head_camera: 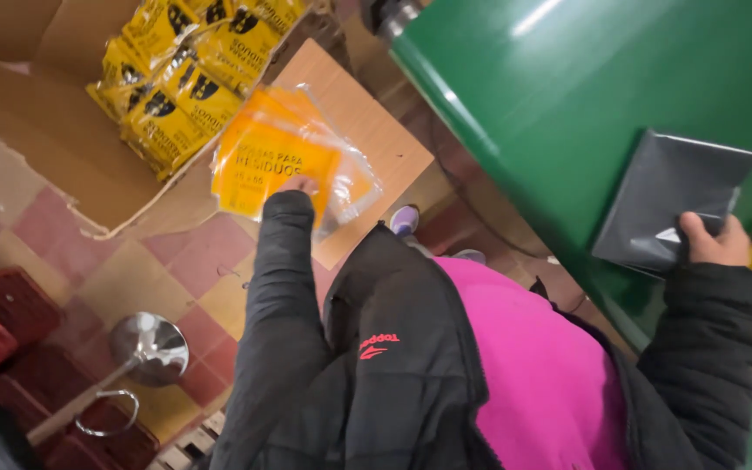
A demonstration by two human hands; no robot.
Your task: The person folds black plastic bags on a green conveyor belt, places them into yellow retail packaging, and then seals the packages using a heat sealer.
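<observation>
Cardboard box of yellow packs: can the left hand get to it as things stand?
Probably yes. The left hand is stretched toward the cardboard box, with the yellow packs just beyond it and nothing between. But it already holds a clear orange packet, so gripping another looks awkward.

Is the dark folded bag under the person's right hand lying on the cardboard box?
No, the dark folded bag lies on the green surface, pinned by the right hand, apart from the cardboard box.
</observation>
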